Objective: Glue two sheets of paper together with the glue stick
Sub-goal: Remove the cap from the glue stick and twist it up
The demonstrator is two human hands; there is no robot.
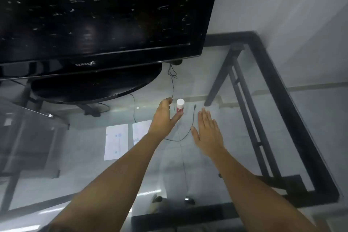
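Glue stick (180, 107) upright, left hand (164, 117) cupping (thumb touching), right hand (208, 133) flat

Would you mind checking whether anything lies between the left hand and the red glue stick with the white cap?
Nothing visible does: the left hand is open right beside the upright glue stick, its thumb at the base. A thin black cable lies just right of it.

The large black flat-screen television (98, 17) runs off the top and left edges. Below it, the print on the 2 white paper sheets (116, 141) is too blurred to read, and the left forearm (116, 171) covers part of the right sheet.
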